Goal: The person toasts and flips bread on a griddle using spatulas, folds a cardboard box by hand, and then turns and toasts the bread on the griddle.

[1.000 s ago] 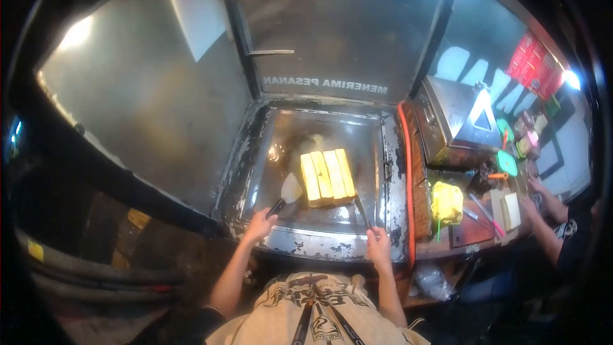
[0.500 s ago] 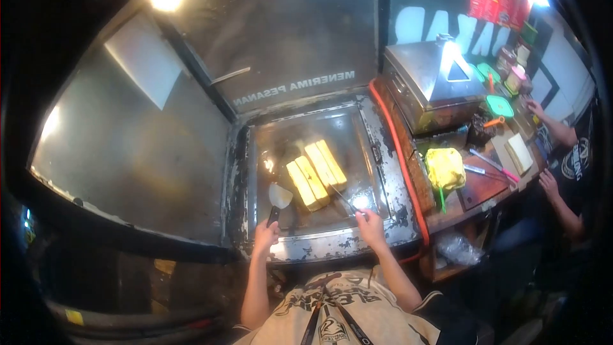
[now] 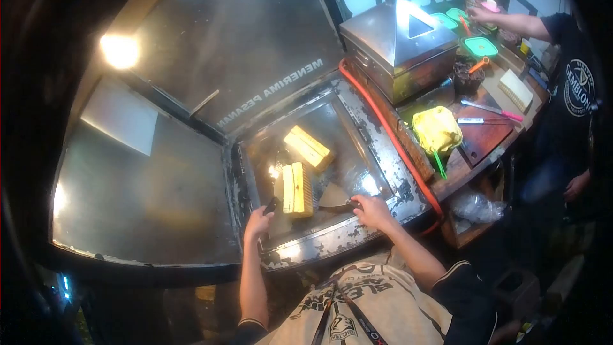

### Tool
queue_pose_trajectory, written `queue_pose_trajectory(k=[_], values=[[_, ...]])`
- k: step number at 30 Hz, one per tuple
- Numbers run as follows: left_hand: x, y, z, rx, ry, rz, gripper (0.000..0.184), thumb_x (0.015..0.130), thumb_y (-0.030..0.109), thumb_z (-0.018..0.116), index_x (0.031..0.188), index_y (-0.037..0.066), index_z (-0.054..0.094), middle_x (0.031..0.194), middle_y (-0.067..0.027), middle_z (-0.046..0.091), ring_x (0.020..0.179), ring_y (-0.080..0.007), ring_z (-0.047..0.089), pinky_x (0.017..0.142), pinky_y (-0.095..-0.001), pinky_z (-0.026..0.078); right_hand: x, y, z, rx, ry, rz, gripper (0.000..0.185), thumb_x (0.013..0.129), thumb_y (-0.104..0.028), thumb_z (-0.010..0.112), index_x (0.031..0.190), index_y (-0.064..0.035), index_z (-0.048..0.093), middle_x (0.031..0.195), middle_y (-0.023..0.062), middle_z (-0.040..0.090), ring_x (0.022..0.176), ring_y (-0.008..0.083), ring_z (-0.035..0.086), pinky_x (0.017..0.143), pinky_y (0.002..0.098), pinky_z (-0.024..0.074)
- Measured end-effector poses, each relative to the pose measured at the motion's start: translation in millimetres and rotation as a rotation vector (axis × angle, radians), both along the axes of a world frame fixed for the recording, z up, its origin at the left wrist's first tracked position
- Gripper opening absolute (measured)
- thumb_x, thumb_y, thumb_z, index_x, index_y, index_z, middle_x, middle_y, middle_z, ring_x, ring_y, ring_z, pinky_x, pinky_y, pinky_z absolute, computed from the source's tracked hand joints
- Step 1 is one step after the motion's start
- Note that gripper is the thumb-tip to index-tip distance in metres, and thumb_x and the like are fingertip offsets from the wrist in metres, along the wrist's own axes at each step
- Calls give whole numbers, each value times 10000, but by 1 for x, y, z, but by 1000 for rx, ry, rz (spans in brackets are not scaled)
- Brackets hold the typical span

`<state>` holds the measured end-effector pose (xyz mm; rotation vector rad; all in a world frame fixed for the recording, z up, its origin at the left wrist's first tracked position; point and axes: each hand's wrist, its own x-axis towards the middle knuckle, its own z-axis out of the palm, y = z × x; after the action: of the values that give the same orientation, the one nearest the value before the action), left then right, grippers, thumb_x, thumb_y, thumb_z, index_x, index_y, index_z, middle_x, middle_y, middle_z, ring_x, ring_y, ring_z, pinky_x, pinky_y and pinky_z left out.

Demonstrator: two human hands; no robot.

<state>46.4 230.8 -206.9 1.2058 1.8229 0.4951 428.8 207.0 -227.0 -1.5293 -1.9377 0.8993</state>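
Observation:
On the flat metal griddle (image 3: 338,118) lie two blocks of yellow bread, each split lengthwise. The farther bread block (image 3: 308,147) lies at a slant. The nearer bread block (image 3: 295,190) stands almost straight toward me, with a ridged brown side showing on its right. My left hand (image 3: 257,223) is closed around the black handle of a spatula (image 3: 271,205), left of the nearer block; its blade is hard to make out. In my right hand (image 3: 373,212) is a scraper (image 3: 333,196), its wide blade low over the griddle, just right of that block.
An orange-red hose (image 3: 383,124) runs along the griddle's right edge. Beyond it are a steel box with a peaked lid (image 3: 399,45), a yellow-covered tub (image 3: 437,129), a cutting board (image 3: 483,133) with knives, and a white bread block (image 3: 515,91). A co-worker's hand (image 3: 480,15) reaches toward jars.
The bread blocks, side by side before, are now apart and at different angles. Both my tools have shifted to either side of the nearer block. The view has turned; the co-worker's hand reaches farther back.

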Motion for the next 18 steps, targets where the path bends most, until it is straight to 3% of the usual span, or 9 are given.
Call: queue_pose_trajectory(k=[4,7,11,18], values=[[4,0,5,-20,17,-71,241,845,124,583,1036,-20,611,709,-40,582,618,-129,516,562,-295,415,-31,24,-20,30,-15,15,337,752,-109,667,1085,-124,612,911,145,645,858,315,628,741,406,498],[2,0,10,-80,-166,41,134,883,104,560,979,10,561,624,2,473,465,-76,400,387,-249,295,-72,33,-5,99,-44,51,351,760,-103,663,1105,-109,599,973,144,635,911,317,613,764,409,487],[-14,-7,33,-14,59,80,247,860,104,564,1072,-19,597,676,-38,575,557,-105,496,484,-271,386,-76,23,47,157,-96,99,364,786,-123,648,1140,-80,573,1019,154,624,943,317,602,782,421,476],[-12,-26,24,26,-40,190,304,864,96,563,1142,-25,569,733,-53,601,567,-107,489,505,-272,395,-91,27,13,-161,224,-54,350,879,-254,585,1161,-51,545,939,195,648,907,310,625,783,390,485]])
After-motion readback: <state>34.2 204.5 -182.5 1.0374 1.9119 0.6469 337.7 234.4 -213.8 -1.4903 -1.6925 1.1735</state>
